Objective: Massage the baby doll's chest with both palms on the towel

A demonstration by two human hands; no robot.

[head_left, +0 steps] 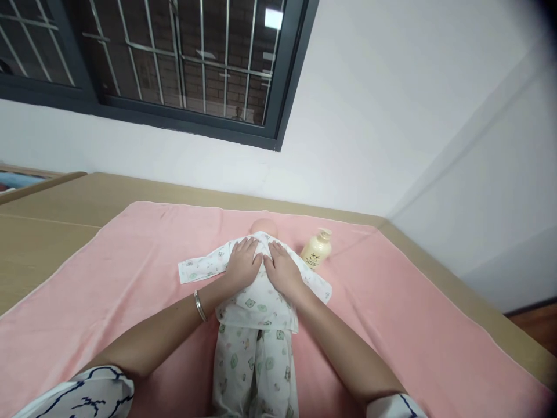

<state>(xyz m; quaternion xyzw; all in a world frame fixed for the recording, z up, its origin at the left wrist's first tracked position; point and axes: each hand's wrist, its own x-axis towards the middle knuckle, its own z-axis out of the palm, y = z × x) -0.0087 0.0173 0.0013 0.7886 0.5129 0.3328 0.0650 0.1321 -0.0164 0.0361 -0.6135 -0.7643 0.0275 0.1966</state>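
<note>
A baby doll dressed in a white printed top (261, 307) and matching trousers (272, 371) lies stretched out on a pink blanket (152, 261). Only the smooth crown of its head (263, 226) shows past the collar, so I cannot tell whether it faces up or down. My left hand (243, 265) rests flat on the upper left of the top, fingers extended. Opposite it, my right hand (283, 269) lies flat on the upper right, the two thumbs close together. Neither hand grasps anything. The sleeves spread out to both sides.
A cream pump bottle (317, 248) leans on the blanket beside the right sleeve. Beneath the blanket is a wooden surface (65, 203) that meets a white wall (348, 116). Above is a dark-framed window (278, 98) with metal bars.
</note>
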